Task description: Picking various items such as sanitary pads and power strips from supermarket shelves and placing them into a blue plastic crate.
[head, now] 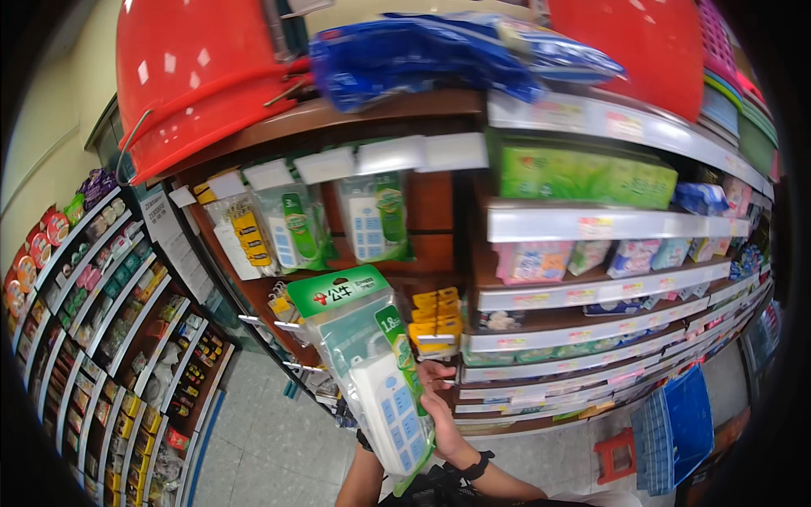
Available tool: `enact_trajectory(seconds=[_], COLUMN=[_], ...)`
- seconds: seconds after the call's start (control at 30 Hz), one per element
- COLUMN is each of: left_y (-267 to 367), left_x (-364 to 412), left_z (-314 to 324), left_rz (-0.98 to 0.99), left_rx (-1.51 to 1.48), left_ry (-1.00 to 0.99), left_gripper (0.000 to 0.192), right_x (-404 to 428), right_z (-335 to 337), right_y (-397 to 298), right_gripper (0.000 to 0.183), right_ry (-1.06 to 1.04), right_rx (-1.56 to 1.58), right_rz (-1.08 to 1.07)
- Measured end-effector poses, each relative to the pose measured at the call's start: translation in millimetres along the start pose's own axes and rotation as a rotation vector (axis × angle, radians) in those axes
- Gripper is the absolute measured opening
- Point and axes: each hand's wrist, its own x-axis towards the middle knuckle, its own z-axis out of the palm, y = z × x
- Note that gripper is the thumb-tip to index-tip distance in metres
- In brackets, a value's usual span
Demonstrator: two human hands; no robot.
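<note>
A packaged white power strip (386, 405) with blue sockets hangs tilted before me, in a clear bag with a green header card (339, 290). My right hand (445, 428) grips the package along its lower right side, a dark band on its wrist. From the lower left, my left forearm (360, 478) runs up behind the package, which hides most of that hand. Some fingers (434, 374) show past the package's right edge; whose hand they belong to is unclear. Similar packaged power strips (372, 218) hang behind on the brown rack.
Yellow-carded packs (436, 314) hang just behind the package. Shelves with tissue packs (586, 174) stand right, stocked shelves (108, 329) left. Red tubs (196, 70) and a blue plastic package (418, 57) sit on top. A red stool (614, 453) and blue basket (687, 424) stand lower right.
</note>
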Motion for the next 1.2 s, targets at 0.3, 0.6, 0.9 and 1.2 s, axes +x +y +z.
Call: enact_trajectory(seconds=[0.3, 0.6, 0.9, 1.2], left_y=[-82, -171, -287, -405], left_x=[-10, 79, 140, 163], left_z=[47, 125, 164, 174], left_rz=[-0.012, -0.172, -0.628, -0.854], left_rx=[0.031, -0.070, -0.011, -0.037], left_ry=[0.099, -0.267, -0.457, -0.351], left_gripper=[0.033, 0.026, 0.023, 0.062], right_x=[-73, -133, -192, -272], right_z=[-63, -141, -240, -297], right_y=[-52, -155, -202, -243], right_gripper=[0.035, 0.031, 0.023, 0.031], right_ry=[0.088, 0.352, 0.798, 1.025], right_rx=[-0.428, -0.612, -0.586, -0.208], right_rz=[-0.215, -0.268, -0.435, -0.598])
